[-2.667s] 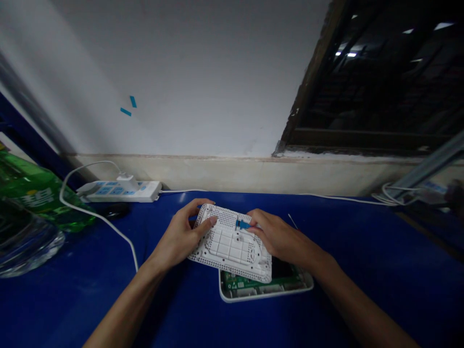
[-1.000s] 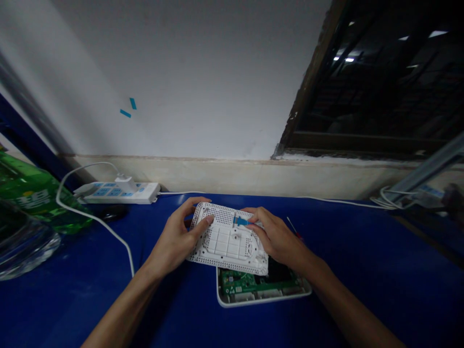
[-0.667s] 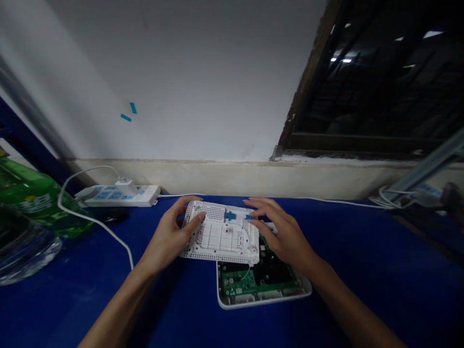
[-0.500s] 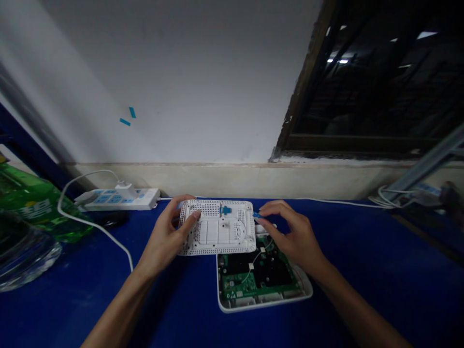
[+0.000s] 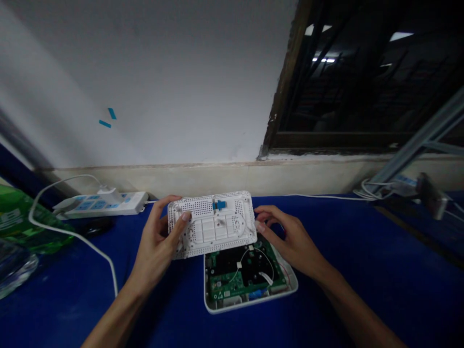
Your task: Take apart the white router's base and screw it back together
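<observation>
My left hand (image 5: 157,241) grips the left end of a white perforated plastic cover (image 5: 212,224), thumb on its inner face, and holds it tilted up off the table. A small blue connector (image 5: 218,205) sits near the cover's top edge. My right hand (image 5: 288,237) pinches the cover's right edge with its fingertips. Below the cover lies the white device base (image 5: 250,295), open, with a green circuit board (image 5: 235,286), a black panel and thin white wires inside.
A blue table (image 5: 362,270) carries everything. A white power strip (image 5: 101,204) with a plug and white cable lies at back left. A green bottle (image 5: 21,220) and a glass object stand at far left. Coiled cables (image 5: 377,186) and a metal bar are at back right.
The cover has been lifted and swung to the left, off the base, which uncovers the circuit board. My right hand let go of the blue connector and moved to the cover's right edge.
</observation>
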`<action>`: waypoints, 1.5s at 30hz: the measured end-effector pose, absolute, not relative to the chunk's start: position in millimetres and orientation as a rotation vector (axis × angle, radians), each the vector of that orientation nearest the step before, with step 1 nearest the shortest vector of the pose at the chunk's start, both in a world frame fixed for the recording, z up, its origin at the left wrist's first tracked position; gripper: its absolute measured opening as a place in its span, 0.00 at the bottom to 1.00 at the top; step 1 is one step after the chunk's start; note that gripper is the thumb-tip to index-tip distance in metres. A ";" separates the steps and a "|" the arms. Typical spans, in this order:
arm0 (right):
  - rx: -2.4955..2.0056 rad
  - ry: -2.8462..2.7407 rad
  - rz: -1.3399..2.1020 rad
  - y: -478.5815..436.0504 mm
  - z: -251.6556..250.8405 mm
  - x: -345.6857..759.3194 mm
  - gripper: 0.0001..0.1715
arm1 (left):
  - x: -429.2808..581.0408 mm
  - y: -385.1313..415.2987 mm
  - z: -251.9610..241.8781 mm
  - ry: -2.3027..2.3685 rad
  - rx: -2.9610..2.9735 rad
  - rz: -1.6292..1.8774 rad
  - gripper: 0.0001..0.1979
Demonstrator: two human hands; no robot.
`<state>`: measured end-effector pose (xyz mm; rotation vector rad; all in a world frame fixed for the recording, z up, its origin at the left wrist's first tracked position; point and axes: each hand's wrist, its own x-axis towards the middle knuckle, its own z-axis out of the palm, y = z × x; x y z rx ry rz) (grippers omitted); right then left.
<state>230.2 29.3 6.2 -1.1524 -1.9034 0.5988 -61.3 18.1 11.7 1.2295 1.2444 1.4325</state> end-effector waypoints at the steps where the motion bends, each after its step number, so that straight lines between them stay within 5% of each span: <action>1: -1.138 -1.828 0.678 29.8 4.3 229.0 0.19 | -59.5 17.3 11.4 1.234 1.220 1.430 0.30; 5: -0.959 -1.547 1.167 26.4 2.0 217.0 0.30 | -49.4 11.6 11.1 1.185 1.191 1.400 0.30; 9: -0.873 -1.379 1.430 18.4 9.3 208.5 0.26 | -39.4 5.4 10.7 1.150 1.193 1.353 0.29; 19: -1.031 -1.094 1.342 34.1 20.8 251.2 0.36 | -31.9 2.3 -0.9 1.066 1.393 1.300 0.29; 25: -1.168 -0.883 1.126 50.5 19.0 322.6 0.29 | -21.2 -2.5 -4.9 1.338 2.178 0.951 0.19; 35: -1.658 -0.850 0.664 62.0 -22.7 421.3 0.29 | 53.5 5.4 3.7 1.201 2.687 0.260 0.53; 45: -2.074 -1.228 0.165 66.3 -43.4 425.8 0.19 | 67.1 22.3 28.4 1.040 2.599 0.110 0.62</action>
